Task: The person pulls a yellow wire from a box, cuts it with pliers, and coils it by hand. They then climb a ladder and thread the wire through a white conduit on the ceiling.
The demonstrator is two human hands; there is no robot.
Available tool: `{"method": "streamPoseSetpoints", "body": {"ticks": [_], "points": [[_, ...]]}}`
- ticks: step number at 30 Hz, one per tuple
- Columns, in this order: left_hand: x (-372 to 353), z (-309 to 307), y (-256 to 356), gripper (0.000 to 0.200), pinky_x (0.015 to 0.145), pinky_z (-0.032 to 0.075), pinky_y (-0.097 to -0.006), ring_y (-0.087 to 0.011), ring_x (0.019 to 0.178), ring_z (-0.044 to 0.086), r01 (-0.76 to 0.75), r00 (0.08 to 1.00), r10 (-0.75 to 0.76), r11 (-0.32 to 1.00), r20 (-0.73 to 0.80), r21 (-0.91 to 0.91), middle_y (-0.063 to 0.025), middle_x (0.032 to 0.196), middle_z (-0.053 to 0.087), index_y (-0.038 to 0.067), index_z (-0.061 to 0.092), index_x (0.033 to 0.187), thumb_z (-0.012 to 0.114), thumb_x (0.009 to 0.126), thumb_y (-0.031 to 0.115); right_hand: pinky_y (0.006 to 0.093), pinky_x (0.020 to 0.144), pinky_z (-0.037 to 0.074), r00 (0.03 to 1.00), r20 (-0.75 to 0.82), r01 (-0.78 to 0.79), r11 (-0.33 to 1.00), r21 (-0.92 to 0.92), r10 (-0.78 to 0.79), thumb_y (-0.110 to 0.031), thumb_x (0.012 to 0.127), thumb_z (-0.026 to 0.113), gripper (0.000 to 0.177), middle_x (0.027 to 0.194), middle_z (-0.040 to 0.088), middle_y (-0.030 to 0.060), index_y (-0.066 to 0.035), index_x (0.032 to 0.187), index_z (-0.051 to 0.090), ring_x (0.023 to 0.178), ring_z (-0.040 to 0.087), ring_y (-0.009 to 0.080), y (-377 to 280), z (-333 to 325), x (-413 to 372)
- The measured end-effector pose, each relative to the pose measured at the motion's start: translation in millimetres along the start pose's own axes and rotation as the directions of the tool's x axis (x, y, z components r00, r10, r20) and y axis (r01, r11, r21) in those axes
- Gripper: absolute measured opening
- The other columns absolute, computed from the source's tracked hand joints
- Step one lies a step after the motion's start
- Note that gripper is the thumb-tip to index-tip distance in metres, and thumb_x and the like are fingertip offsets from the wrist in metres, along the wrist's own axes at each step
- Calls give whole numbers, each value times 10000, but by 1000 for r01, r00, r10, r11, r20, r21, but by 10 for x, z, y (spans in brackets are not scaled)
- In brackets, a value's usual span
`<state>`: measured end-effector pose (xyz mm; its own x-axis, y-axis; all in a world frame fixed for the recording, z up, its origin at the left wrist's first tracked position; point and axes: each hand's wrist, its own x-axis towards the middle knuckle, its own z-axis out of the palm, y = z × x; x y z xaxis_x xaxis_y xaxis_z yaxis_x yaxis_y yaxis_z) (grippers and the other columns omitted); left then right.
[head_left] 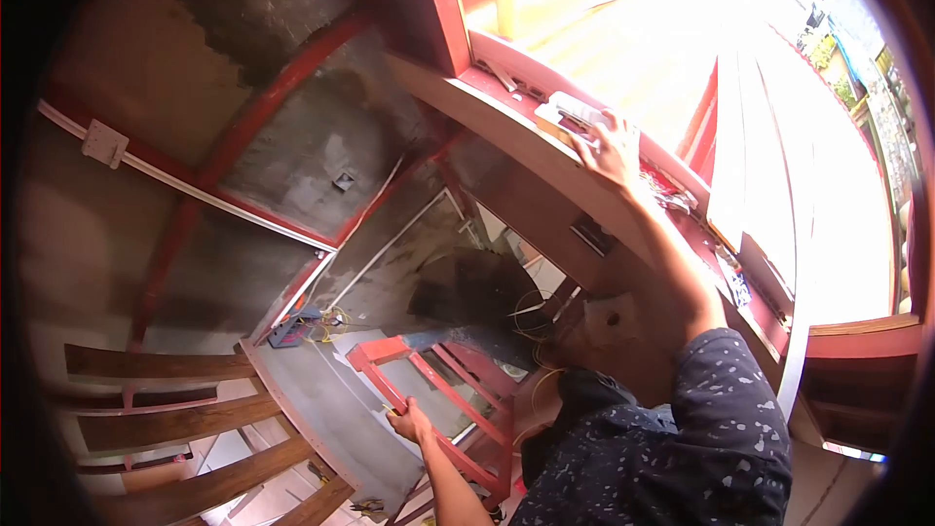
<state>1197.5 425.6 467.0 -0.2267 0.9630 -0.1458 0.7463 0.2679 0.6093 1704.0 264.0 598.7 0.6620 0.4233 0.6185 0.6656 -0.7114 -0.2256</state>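
My left hand [414, 422] is wrapped round a bar of the red metal frame [450, 360], which has several parallel rungs and a worn top. Further up, my right hand [614, 149] reaches to a wooden ledge [526, 117] by the bright opening. Its fingers bend over a small white-and-yellow box [565, 115], whose exact kind I cannot make out in the glare. Small loose items [672, 190] lie along the ledge close to my right wrist.
Wooden slats [185, 429] with gaps between them run at lower left. A grey power box [292, 331] with yellow wires sits near the wall corner. A white conduit [195, 187] crosses the grey wall panels. A red post [443, 0] stands beside the opening.
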Motion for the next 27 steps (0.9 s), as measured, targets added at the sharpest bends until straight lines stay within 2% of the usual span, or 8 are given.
{"method": "streamPoseSetpoints", "body": {"ticks": [6, 8, 10, 12, 15, 17, 22, 27], "points": [[151, 263, -198, 652, 744, 461, -363, -283, 803, 589, 8, 1000, -16, 963, -26, -269, -179, 945, 598, -40, 502, 1075, 663, 657, 435, 590, 819, 340, 998, 56, 17, 913, -408, 7, -378, 729, 540, 360, 1050, 533, 191, -65, 899, 593, 946, 514, 383, -16, 483, 68], [128, 214, -119, 510, 655, 465, -364, -252, 732, 601, 23, 999, -16, 989, 48, -148, -115, 773, 629, 20, 560, 874, 614, 703, 497, 556, 716, 420, 667, 743, 9, 996, -84, 56, -432, 765, 525, 395, 975, 570, 187, -90, 955, 580, 925, 534, 371, 1016, 1040, 422], [110, 211, -144, 445, 651, 465, -372, -261, 735, 614, -3, 994, -15, 986, -107, -167, -112, 772, 628, 67, 561, 893, 548, 761, 491, 489, 648, 470, 981, 185, 139, 854, -502, -50, -481, 761, 541, 344, 973, 568, 158, -217, 980, 572, 934, 528, 339, 457, 978, 143], [21, 86, 19, 361, 603, 448, -305, -177, 660, 570, 89, 988, -112, 977, -108, -194, -92, 793, 624, 31, 569, 972, 495, 841, 359, 489, 676, 478, 975, -15, 185, 850, -493, -221, -529, 744, 555, 351, 1047, 525, 192, -262, 972, 563, 976, 506, 393, 528, 1097, 227], [-36, 35, -175, 337, 538, 364, -219, -88, 624, 424, -92, 959, -102, 772, -266, -629, -4, 739, 515, 53, 587, 1019, 401, 885, 301, 504, 726, 468, 952, 89, 294, 802, -519, -291, -507, 769, 541, 432, 1132, 455, 291, -200, 1071, 507, 958, 512, 436, 581, 1151, 355], [-353, -426, 1, 321, 438, 242, -180, -28, 515, 271, 231, 966, -229, 564, 119, -793, 34, 646, 380, 87, 554, 1092, 349, 915, 258, 556, 837, 367, 990, 137, 44, 855, -517, 32, -593, 769, 451, 516, 1248, 401, 198, -234, 1140, 476, 1080, 428, 399, 295, 1050, 287], [-1071, -956, -79, 273, 419, 246, -164, -20, 479, 292, 271, 961, -63, 55, 268, -961, 18, 662, 416, 80, 483, 1128, 465, 903, 235, 624, 881, 233, 984, 12, 157, 825, -542, -179, -655, 693, 508, 690, 1260, 335, 229, -262, 1247, 392, 1172, 264, 423, 1232, 1889, 662], [-1645, -1275, -257, 177, 401, 266, -151, -16, 465, 358, 298, 954, 10, 116, 301, -948, -60, 712, 555, 31, 520, 1009, 493, 883, 152, 623, 912, 222, 951, 45, 310, 948, -74, -307, -654, 702, 503, 650, 1327, 265, 218, -312, 1242, 387, 1219, 219, 426, -641, 906, 239]]}}
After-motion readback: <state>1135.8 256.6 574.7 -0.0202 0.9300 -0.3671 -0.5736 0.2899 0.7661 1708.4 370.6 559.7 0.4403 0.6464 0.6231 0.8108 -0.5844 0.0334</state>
